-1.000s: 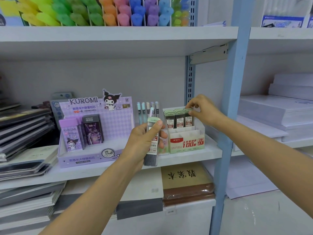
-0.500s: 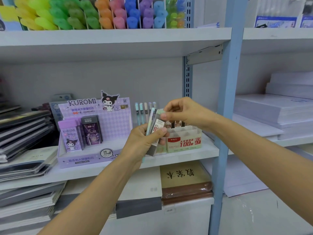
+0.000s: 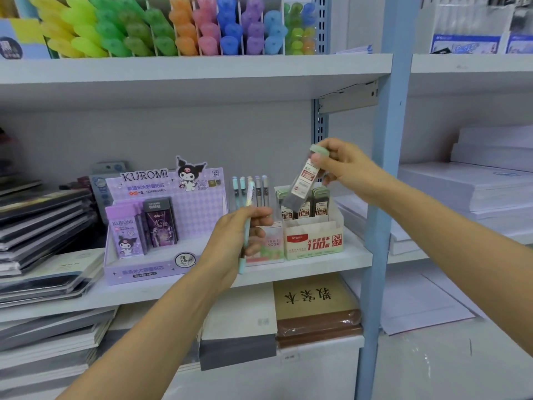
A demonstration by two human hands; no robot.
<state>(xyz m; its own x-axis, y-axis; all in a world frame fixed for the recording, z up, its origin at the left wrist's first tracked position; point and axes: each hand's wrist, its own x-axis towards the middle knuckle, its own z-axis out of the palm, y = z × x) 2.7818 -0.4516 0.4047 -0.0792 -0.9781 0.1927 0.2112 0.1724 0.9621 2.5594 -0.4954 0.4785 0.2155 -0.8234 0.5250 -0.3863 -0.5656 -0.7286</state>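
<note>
My right hand [image 3: 349,166] grips a pencil-lead case [image 3: 302,180] with a green cap, tilted in the air above the cream display box [image 3: 313,241] that holds more such cases. My left hand [image 3: 230,241] holds a slim pastel mechanical pencil [image 3: 248,226] upright in front of the clear Fruit Soda pen holder [image 3: 269,245], where several similar pencils [image 3: 251,189] stand.
A purple Kuromi lead display [image 3: 161,220] stands left on the same shelf [image 3: 331,262]. Stacked notebooks [image 3: 43,226] lie far left. Coloured highlighters [image 3: 173,27] fill the shelf above. A blue upright post [image 3: 383,197] stands right, with paper reams [image 3: 476,186] beyond. Brown and grey books [image 3: 314,310] lie below.
My right hand took the green-capped lead case from my left hand and lifted it up and right over the cream box. My left hand keeps only the pencil.
</note>
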